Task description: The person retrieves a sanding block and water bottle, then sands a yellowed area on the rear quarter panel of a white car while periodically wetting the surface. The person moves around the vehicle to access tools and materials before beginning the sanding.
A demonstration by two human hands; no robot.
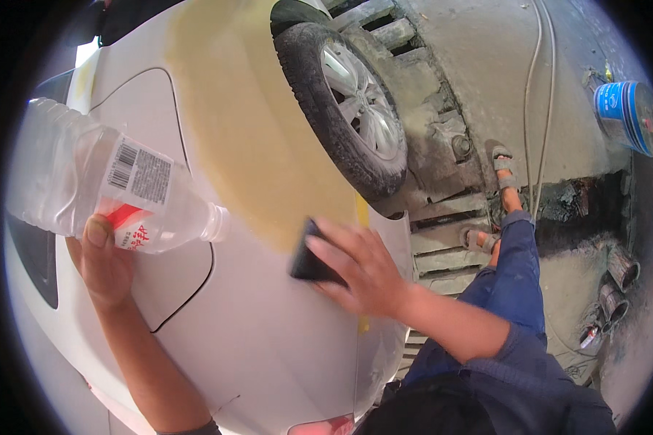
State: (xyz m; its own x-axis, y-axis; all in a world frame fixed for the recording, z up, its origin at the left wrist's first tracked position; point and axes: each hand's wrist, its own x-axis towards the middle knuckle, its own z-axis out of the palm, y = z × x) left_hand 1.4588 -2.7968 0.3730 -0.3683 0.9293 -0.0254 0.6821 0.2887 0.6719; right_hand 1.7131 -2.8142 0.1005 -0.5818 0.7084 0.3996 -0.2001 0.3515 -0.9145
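My left hand [103, 262] is closed around a large clear plastic bottle [174, 196], tilted on its side with its neck pointing right. The bottle bears a white and red label, and no cap shows on its mouth. Beneath both hands lies the white rear side panel [268, 341] of a car. A dull yellow-beige patch [232, 123] spreads over that panel beside the wheel. My right hand [355, 264], smeared by motion, grips a dark sanding block [313, 254] against the panel at the patch's lower edge.
A car wheel [348, 101] stands right of the panel, near a slatted floor grate [450, 239]. Hoses [540, 109] run across the concrete. A blue-labelled bucket [627, 116] stands at far right, with several metal cans [613, 301] below it. My sandalled feet [504, 174] are beside the grate.
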